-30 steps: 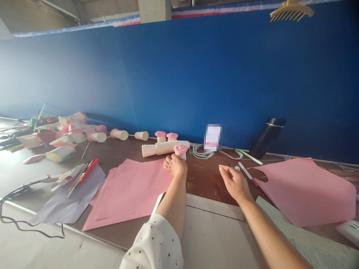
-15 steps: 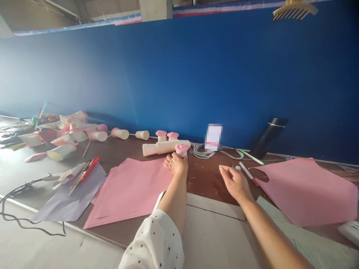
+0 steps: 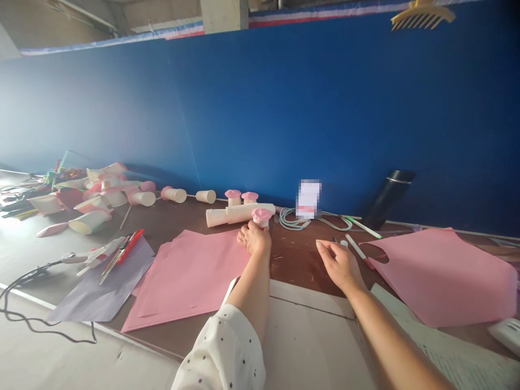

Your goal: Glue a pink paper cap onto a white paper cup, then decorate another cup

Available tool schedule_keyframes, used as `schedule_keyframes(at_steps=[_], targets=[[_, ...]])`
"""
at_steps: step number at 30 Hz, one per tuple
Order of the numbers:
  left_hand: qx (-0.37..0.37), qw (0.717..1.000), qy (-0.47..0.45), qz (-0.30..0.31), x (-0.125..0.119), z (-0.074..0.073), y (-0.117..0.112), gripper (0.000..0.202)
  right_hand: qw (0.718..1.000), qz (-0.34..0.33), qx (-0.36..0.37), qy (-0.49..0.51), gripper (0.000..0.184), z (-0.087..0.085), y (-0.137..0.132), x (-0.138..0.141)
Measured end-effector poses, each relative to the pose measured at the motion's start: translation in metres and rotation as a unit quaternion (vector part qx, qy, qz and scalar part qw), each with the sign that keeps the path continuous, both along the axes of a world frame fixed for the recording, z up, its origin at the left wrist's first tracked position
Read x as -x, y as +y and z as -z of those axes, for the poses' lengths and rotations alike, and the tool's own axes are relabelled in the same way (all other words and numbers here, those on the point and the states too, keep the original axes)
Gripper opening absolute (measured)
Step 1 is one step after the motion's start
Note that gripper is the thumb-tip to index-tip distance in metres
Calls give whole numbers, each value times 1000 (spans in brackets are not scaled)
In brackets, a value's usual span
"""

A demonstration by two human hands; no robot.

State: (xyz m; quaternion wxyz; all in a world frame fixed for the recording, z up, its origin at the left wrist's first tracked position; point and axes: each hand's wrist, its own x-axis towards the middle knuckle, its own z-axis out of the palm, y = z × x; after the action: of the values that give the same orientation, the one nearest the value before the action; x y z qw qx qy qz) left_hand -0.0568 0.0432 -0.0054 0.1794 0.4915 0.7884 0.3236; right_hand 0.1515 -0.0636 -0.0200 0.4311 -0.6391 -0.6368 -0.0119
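My left hand [image 3: 255, 239] is closed around the lower part of a small white paper cup with a pink scalloped paper top [image 3: 261, 215]. The cup stands upright, its base hidden by my fingers. Just behind it lies a stack of nested paper cups [image 3: 239, 214]. Two more pink-topped cups [image 3: 233, 196] stand against the blue board. My right hand [image 3: 340, 264] hovers over the brown table, thumb and fingers pinched together; whatever may be between them is too small to make out. Close behind its knuckles is a small white-ended item [image 3: 344, 244], partly hidden.
Pink paper sheets [image 3: 190, 271] lie left of my left arm, a cut pink sheet [image 3: 447, 276] on the right. A red utility knife [image 3: 128, 249] and a corded glue gun [image 3: 95, 254] rest on grey paper. A black bottle [image 3: 388, 200], markers and a coiled cable [image 3: 293, 219] line the back.
Both hands hold nearly the same pose, the left still on the cup. The whole view has shifted very slightly.
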Motion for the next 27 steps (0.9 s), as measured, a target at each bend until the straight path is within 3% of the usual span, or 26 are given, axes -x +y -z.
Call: schedule_keyframes(at_steps=[8, 27], targets=[[-2, 1000, -7, -18, -3, 3, 5, 63, 1000, -5, -5, 2, 46, 3, 2, 0], [35, 999, -6, -2, 4, -3, 7, 54, 999, 9, 18, -41, 48, 4, 5, 3]])
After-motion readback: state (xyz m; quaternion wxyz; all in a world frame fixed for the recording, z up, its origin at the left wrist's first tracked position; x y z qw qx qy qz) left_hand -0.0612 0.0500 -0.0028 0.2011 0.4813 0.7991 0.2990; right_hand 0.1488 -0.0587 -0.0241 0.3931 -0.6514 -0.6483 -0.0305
